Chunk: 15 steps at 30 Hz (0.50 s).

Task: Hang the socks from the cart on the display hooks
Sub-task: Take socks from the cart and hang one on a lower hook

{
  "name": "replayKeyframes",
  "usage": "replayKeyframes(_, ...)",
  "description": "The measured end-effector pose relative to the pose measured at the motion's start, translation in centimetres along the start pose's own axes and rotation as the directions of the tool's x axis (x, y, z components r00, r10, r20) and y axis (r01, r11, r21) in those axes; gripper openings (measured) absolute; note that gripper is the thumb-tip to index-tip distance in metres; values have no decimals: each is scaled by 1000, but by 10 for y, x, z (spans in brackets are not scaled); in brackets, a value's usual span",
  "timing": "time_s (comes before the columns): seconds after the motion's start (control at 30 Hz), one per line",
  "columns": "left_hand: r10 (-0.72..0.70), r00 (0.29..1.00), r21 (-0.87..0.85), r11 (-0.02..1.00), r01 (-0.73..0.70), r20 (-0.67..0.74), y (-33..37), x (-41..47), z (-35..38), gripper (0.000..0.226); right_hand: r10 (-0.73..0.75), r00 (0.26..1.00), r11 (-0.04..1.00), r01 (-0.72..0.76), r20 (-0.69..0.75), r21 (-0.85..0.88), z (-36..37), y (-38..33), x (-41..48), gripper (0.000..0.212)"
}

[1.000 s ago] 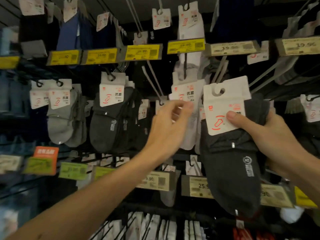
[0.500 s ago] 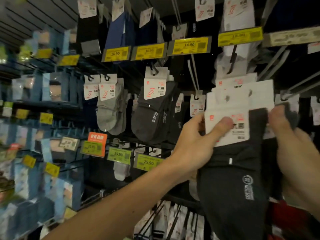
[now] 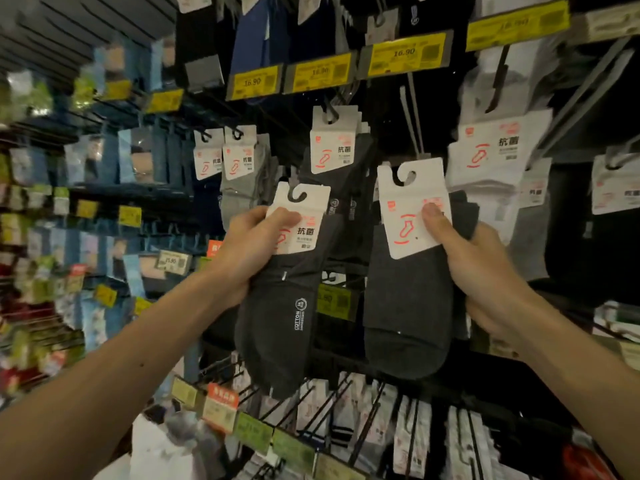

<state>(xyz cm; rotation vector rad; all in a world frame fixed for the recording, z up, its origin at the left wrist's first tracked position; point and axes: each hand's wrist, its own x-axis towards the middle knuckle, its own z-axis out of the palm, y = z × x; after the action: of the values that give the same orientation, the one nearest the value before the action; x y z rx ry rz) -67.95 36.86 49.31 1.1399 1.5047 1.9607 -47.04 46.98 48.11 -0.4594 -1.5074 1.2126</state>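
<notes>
Sock wall: left hand clasps left pack, right hand clasps right pack, below the hung pack; missing its seemingly full hook risks a drop.

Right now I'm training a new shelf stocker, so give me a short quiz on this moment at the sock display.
1. True or false: the left hand grips one dark sock pack, and the right hand grips a dark sock bundle.
2. What does the right hand's thumb press on? A. the bundle's white card; B. a cart handle; C. a bare hook.
3. What price shows on the yellow tag above the hung dark grey sock pack?
Key: 1 true; 2 A; 3 16.90.
</notes>
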Motion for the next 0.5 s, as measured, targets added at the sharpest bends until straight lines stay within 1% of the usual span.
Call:
replayKeyframes(0.1, 87, 996, 82, 993, -88, 14, 5, 14, -16, 30, -13, 1000, 1000, 13, 15, 0, 18, 0, 7, 20)
replayKeyframes(0.13, 123, 992, 113, 986, -125, 23, 8, 20, -19, 32, -26, 999, 1000, 26, 21, -10, 24, 1, 10, 21)
replayKeyframes(0.2, 209, 977, 167, 962, -214, 49, 15, 32, -25, 24, -42, 999, 999, 43, 20, -29, 35, 1, 17, 22)
replayKeyframes(0.27, 277, 954, 180, 939, -294, 115, 26, 46, -29, 17, -48, 999, 998, 48, 2, -36, 46, 1, 24, 25)
replayKeyframes(0.4, 357, 908, 197, 895, -399, 217, 45, 73, -31, 34, -84, 996, 996, 82, -41, -34, 63, -3, 37, 31)
replayKeyframes(0.5, 416, 863, 225, 846, -483, 288, 51, 93, -30, 40, -108, 990, 993, 104, -92, -50, 68, -5, 42, 30)
